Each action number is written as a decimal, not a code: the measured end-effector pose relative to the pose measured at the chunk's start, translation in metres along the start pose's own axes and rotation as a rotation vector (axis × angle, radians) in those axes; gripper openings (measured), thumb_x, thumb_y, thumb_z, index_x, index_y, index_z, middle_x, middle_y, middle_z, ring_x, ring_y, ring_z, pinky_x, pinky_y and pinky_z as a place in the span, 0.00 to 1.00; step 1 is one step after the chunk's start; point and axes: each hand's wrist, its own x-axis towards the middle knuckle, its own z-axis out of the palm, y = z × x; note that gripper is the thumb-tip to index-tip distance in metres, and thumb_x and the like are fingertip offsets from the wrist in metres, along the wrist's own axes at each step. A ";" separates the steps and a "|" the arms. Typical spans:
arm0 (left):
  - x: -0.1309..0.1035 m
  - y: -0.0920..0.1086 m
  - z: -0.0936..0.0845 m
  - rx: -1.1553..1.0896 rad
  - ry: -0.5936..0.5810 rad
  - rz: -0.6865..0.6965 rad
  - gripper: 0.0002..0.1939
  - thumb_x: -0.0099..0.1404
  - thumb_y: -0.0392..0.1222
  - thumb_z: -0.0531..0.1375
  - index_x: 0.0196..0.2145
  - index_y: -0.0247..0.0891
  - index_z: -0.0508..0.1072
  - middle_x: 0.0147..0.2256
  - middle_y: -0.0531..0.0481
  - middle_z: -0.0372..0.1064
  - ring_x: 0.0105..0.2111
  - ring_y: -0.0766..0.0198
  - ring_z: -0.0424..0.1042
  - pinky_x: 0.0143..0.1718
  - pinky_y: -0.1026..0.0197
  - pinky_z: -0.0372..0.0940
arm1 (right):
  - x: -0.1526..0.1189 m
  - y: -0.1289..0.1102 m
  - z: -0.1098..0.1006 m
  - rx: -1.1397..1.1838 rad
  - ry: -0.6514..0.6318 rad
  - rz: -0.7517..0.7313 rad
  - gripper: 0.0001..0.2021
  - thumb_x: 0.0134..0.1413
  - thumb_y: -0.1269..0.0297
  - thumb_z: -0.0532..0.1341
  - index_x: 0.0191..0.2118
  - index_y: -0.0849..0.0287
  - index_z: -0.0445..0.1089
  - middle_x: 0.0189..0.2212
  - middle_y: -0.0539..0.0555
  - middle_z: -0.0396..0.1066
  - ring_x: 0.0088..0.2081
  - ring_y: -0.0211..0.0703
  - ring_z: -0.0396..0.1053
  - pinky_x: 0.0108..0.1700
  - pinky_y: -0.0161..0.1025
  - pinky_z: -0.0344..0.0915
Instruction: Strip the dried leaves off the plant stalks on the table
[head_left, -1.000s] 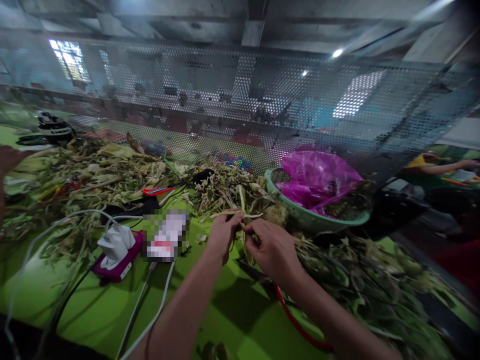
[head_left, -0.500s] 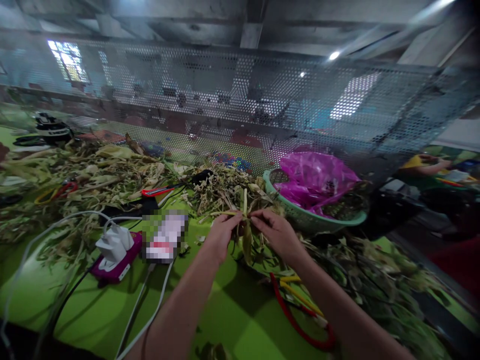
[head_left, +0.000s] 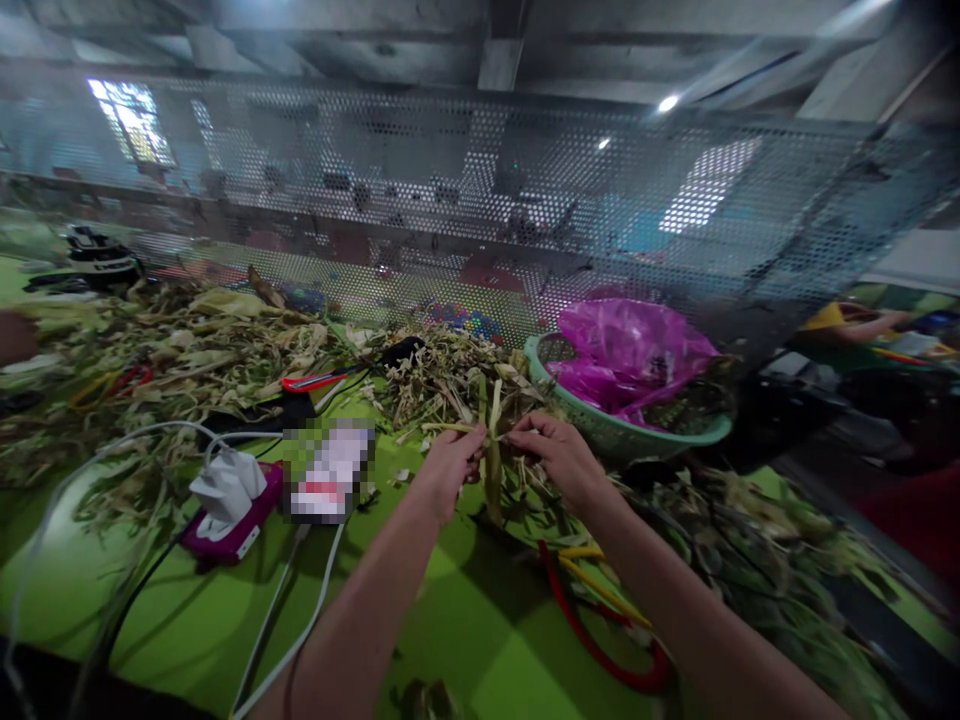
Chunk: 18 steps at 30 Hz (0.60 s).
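My left hand [head_left: 451, 468] pinches a dried, yellow-green leafy plant stalk [head_left: 493, 475] between thumb and fingers. The stalk stands upright, with a pale split end above my fingers and withered leaf hanging below. Just to its right is my right hand [head_left: 559, 455], thumb and fingertips pressed together near the top of the stalk; whatever lies between them is too small to make out. Behind both hands rises a heap of dried stems and leaf scraps [head_left: 442, 375]. A red loop-shaped handle [head_left: 574, 635] with yellow parts lies under my right forearm.
A green colander [head_left: 630, 440] holds a purple plastic bag [head_left: 637, 350]. On the left are a phone [head_left: 330, 475], a purple power strip [head_left: 236, 525], white cables and a red cutter [head_left: 319, 381]. More plants [head_left: 780, 570] lie right. A perforated metal screen [head_left: 420, 200] stands behind. Another person's hand [head_left: 16, 338] shows far left.
My right fingertips have moved slightly right, away from the stalk. The stalk's top now shows two separate pieces. The other person's hand at far left has come further into view.
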 end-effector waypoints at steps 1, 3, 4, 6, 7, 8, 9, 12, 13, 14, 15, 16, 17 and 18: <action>0.000 0.000 0.000 0.005 -0.007 0.001 0.18 0.49 0.50 0.66 0.25 0.35 0.64 0.18 0.60 0.53 0.16 0.77 0.48 0.19 0.67 0.42 | 0.001 0.001 0.000 -0.012 0.016 -0.006 0.09 0.41 0.60 0.62 0.22 0.58 0.63 0.16 0.44 0.60 0.20 0.34 0.54 0.24 0.34 0.51; -0.001 0.000 0.001 0.014 -0.013 0.000 0.19 0.49 0.51 0.66 0.25 0.35 0.63 0.18 0.61 0.52 0.16 0.77 0.47 0.20 0.67 0.41 | 0.003 0.002 -0.002 -0.046 0.048 -0.030 0.08 0.41 0.60 0.60 0.21 0.58 0.63 0.16 0.45 0.59 0.19 0.34 0.54 0.24 0.34 0.50; -0.001 0.000 0.001 0.024 -0.012 0.000 0.19 0.49 0.52 0.66 0.25 0.35 0.63 0.18 0.61 0.52 0.16 0.76 0.47 0.20 0.67 0.41 | 0.003 0.002 -0.003 -0.080 0.069 -0.052 0.08 0.42 0.60 0.60 0.21 0.58 0.63 0.16 0.45 0.59 0.20 0.35 0.54 0.24 0.34 0.51; -0.001 0.001 0.000 0.066 -0.013 0.001 0.20 0.49 0.53 0.65 0.25 0.36 0.63 0.18 0.60 0.51 0.17 0.76 0.48 0.20 0.67 0.42 | 0.003 0.002 -0.005 -0.184 0.102 -0.121 0.08 0.43 0.60 0.60 0.23 0.58 0.66 0.18 0.46 0.62 0.23 0.37 0.58 0.28 0.35 0.54; -0.002 0.001 0.000 0.099 -0.011 0.006 0.20 0.49 0.54 0.65 0.25 0.36 0.64 0.18 0.60 0.51 0.17 0.75 0.48 0.20 0.66 0.43 | 0.002 0.001 -0.006 -0.228 0.093 -0.156 0.07 0.44 0.60 0.61 0.24 0.58 0.67 0.20 0.47 0.64 0.25 0.38 0.60 0.31 0.36 0.56; -0.002 0.001 -0.001 0.137 -0.009 0.012 0.19 0.49 0.54 0.65 0.25 0.36 0.64 0.18 0.60 0.51 0.17 0.75 0.48 0.21 0.66 0.43 | 0.001 0.000 -0.007 -0.247 0.053 -0.178 0.07 0.44 0.60 0.61 0.25 0.58 0.69 0.22 0.48 0.66 0.28 0.39 0.63 0.34 0.36 0.58; -0.002 0.001 -0.001 0.174 -0.009 0.019 0.19 0.49 0.54 0.64 0.25 0.36 0.64 0.18 0.60 0.51 0.17 0.74 0.48 0.21 0.66 0.43 | 0.000 -0.002 -0.007 -0.229 -0.014 -0.178 0.08 0.45 0.59 0.62 0.27 0.58 0.71 0.25 0.49 0.69 0.31 0.41 0.65 0.37 0.37 0.59; -0.003 0.000 0.000 0.237 -0.035 0.018 0.19 0.50 0.54 0.64 0.24 0.36 0.65 0.18 0.60 0.51 0.17 0.74 0.47 0.21 0.65 0.43 | -0.005 -0.007 -0.005 0.007 -0.197 -0.062 0.12 0.46 0.55 0.63 0.33 0.59 0.73 0.30 0.50 0.72 0.36 0.43 0.68 0.43 0.40 0.62; -0.003 0.000 0.001 0.243 -0.052 0.011 0.19 0.50 0.54 0.64 0.25 0.36 0.65 0.18 0.60 0.51 0.18 0.74 0.47 0.21 0.65 0.42 | -0.006 -0.008 -0.004 0.093 -0.202 -0.022 0.13 0.45 0.55 0.64 0.34 0.59 0.73 0.30 0.50 0.72 0.36 0.43 0.68 0.43 0.40 0.62; -0.004 0.000 0.002 0.246 -0.068 0.002 0.19 0.50 0.55 0.64 0.25 0.36 0.65 0.18 0.59 0.51 0.18 0.74 0.47 0.21 0.65 0.42 | -0.007 -0.009 -0.002 0.163 -0.184 0.008 0.13 0.44 0.55 0.65 0.34 0.59 0.73 0.30 0.50 0.72 0.36 0.43 0.68 0.44 0.40 0.62; -0.005 0.000 0.003 0.249 -0.078 -0.006 0.19 0.50 0.55 0.64 0.25 0.36 0.65 0.18 0.59 0.51 0.18 0.73 0.48 0.21 0.65 0.43 | -0.008 -0.008 -0.001 0.219 -0.153 0.026 0.14 0.42 0.56 0.66 0.33 0.59 0.73 0.29 0.50 0.72 0.36 0.43 0.69 0.44 0.40 0.63; -0.006 0.000 0.004 0.255 -0.083 -0.014 0.19 0.51 0.55 0.63 0.25 0.36 0.64 0.18 0.59 0.52 0.19 0.73 0.48 0.21 0.65 0.43 | -0.008 -0.008 0.000 0.259 -0.123 0.035 0.14 0.40 0.56 0.68 0.33 0.59 0.73 0.28 0.50 0.72 0.35 0.43 0.69 0.43 0.40 0.63; -0.007 0.001 0.005 0.258 -0.081 -0.021 0.19 0.52 0.55 0.62 0.25 0.36 0.64 0.19 0.58 0.52 0.19 0.73 0.48 0.21 0.65 0.43 | -0.008 -0.007 0.001 0.288 -0.096 0.040 0.14 0.38 0.57 0.69 0.32 0.60 0.73 0.27 0.50 0.72 0.33 0.42 0.69 0.42 0.40 0.64; -0.008 0.001 0.006 0.259 -0.073 -0.026 0.19 0.53 0.56 0.61 0.25 0.37 0.64 0.19 0.58 0.53 0.19 0.72 0.49 0.21 0.65 0.43 | -0.008 -0.006 0.002 0.306 -0.074 0.041 0.14 0.38 0.57 0.69 0.31 0.60 0.73 0.27 0.50 0.72 0.32 0.42 0.68 0.40 0.39 0.64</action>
